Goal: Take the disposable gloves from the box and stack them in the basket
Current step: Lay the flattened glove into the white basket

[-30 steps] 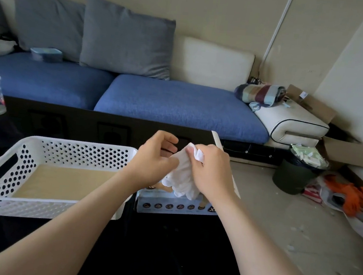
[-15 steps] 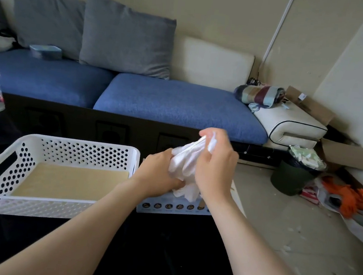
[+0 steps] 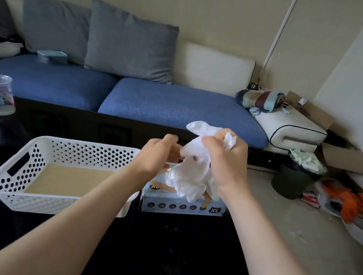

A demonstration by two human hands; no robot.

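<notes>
Since a moment ago my hands have raised the gloves (image 3: 191,176) higher above the box (image 3: 182,207), and my left hand (image 3: 157,157) has slid up the bunch's side. The white basket (image 3: 5,183) sits at the left on the black table (image 3: 164,247), a tan sheet (image 3: 68,179) on its floor. My left fingers curl against the bunch's left edge; I cannot tell whether they pinch it. The gloves hang crumpled over the box, just right of the basket. My right hand (image 3: 226,164) clutches their top.
</notes>
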